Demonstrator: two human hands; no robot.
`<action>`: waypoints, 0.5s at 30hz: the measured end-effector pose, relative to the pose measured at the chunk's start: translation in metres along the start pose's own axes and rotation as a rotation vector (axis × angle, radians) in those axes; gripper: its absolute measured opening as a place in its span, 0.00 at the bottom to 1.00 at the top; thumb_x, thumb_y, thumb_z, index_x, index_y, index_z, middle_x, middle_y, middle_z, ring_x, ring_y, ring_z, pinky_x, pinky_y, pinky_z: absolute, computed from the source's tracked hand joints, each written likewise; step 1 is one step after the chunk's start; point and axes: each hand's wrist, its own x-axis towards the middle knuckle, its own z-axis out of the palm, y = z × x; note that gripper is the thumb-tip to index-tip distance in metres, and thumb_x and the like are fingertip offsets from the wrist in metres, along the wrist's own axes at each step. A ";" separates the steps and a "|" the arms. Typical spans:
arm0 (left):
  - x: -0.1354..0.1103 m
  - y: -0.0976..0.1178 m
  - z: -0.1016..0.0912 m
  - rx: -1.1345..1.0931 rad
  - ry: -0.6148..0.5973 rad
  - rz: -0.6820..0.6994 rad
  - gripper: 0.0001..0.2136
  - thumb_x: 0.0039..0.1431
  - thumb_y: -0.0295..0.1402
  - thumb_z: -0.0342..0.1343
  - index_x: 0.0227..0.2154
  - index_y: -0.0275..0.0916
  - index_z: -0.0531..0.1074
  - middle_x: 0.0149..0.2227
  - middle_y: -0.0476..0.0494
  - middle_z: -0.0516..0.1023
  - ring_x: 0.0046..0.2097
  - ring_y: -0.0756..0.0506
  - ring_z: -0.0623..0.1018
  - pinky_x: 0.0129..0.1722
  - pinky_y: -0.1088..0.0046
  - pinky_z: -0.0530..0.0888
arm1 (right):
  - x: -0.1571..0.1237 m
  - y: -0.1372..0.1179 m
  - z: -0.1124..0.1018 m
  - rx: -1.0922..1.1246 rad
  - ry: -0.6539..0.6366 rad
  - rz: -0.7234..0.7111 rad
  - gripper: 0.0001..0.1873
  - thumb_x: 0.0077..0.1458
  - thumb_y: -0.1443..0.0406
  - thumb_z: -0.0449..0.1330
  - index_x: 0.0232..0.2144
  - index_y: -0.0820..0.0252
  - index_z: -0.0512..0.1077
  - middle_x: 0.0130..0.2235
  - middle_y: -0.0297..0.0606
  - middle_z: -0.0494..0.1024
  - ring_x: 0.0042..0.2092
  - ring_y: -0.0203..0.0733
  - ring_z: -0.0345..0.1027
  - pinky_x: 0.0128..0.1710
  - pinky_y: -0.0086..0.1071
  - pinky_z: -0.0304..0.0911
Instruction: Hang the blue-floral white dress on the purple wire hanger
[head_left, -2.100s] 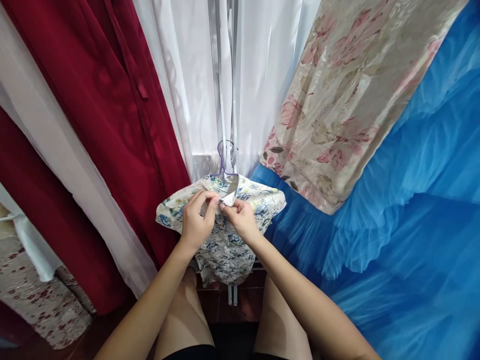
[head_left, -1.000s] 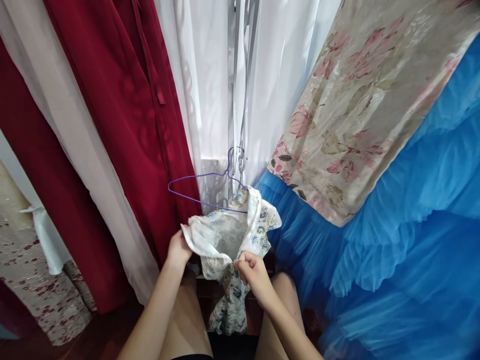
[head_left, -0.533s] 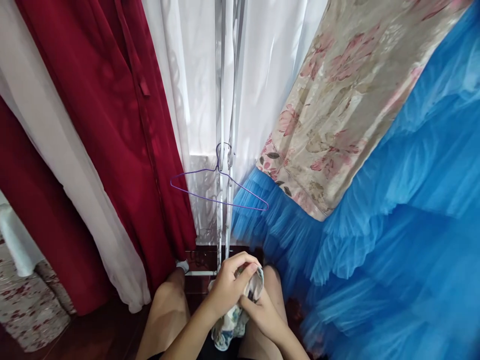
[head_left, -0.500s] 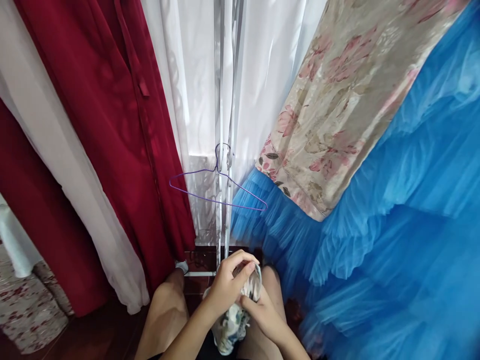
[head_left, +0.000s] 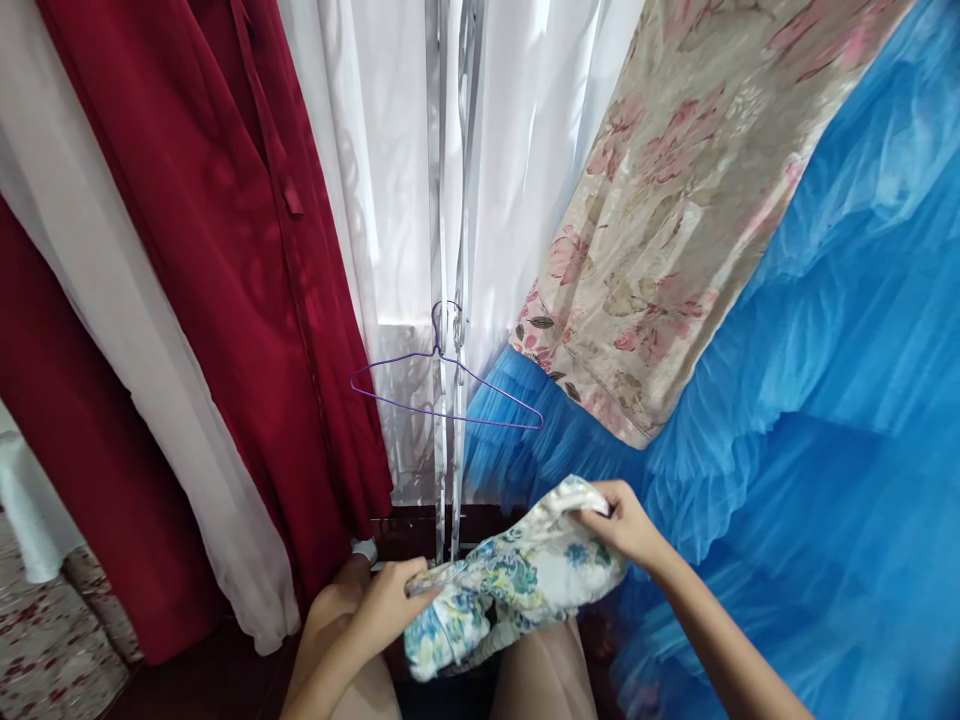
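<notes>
White and blue-flowered, the garment [head_left: 517,580] stretches above my thighs [head_left: 544,675] between my left hand [head_left: 390,600], pinching its lower end, and my right hand [head_left: 630,525], gripping its raised end, apparently to hold it spread rather than bunched. Beyond it, the bare purple hanger [head_left: 437,348] hooks onto the stand [head_left: 440,480], which likely leaves both hands free.
</notes>
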 end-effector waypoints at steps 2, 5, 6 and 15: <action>0.005 0.004 -0.023 -0.038 0.170 0.062 0.13 0.54 0.37 0.59 0.20 0.40 0.62 0.23 0.50 0.65 0.30 0.45 0.68 0.30 0.70 0.58 | 0.038 -0.005 -0.014 -0.030 0.076 -0.081 0.14 0.47 0.60 0.64 0.17 0.61 0.68 0.19 0.30 0.61 0.24 0.32 0.49 0.24 0.29 0.45; 0.006 0.031 -0.057 -0.105 0.326 0.213 0.12 0.54 0.38 0.62 0.21 0.41 0.67 0.26 0.48 0.68 0.32 0.44 0.68 0.33 0.70 0.62 | 0.103 -0.021 -0.024 0.043 0.183 -0.107 0.12 0.43 0.61 0.65 0.16 0.60 0.68 0.20 0.30 0.65 0.26 0.35 0.53 0.25 0.29 0.49; 0.007 0.042 -0.066 -0.129 0.361 0.261 0.12 0.54 0.38 0.63 0.21 0.41 0.68 0.26 0.47 0.68 0.33 0.44 0.68 0.34 0.70 0.62 | 0.123 -0.027 -0.023 0.108 0.199 -0.082 0.11 0.42 0.62 0.66 0.17 0.59 0.69 0.20 0.30 0.66 0.26 0.35 0.54 0.25 0.28 0.50; 0.020 0.042 -0.119 0.033 0.600 0.338 0.11 0.59 0.35 0.59 0.22 0.42 0.68 0.25 0.47 0.69 0.33 0.43 0.69 0.37 0.70 0.64 | 0.196 -0.057 0.028 0.346 -0.222 0.120 0.08 0.38 0.63 0.65 0.20 0.59 0.69 0.21 0.34 0.74 0.27 0.42 0.69 0.30 0.34 0.65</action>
